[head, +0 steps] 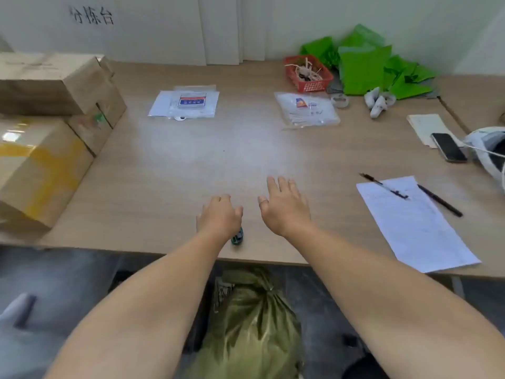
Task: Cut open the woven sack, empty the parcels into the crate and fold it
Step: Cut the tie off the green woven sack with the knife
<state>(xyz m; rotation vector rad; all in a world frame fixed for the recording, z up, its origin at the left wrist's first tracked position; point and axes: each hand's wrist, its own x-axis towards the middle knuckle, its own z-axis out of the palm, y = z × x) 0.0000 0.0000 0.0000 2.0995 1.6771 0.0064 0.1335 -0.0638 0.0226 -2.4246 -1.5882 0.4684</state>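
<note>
A green woven sack (254, 324) stands on the floor just below the table's front edge, its neck tied shut. Both my bare arms reach over it onto the table (218, 149). My left hand (220, 217) is palm down with its fingers curled under, so what is in the palm is hidden. A small teal tool (237, 237) lies on the table at that wrist, partly covered by it. My right hand (284, 206) hovers palm down beside the left, fingers spread, holding nothing. No crate shows.
Cardboard boxes (46, 127) are stacked at the table's left. Two clear-bagged parcels (185, 103) (308, 110) lie at the back, beside a red basket (308, 73) and green bags (366, 67). Paper (415, 225), pens (440, 201) and a phone (448, 147) lie to the right.
</note>
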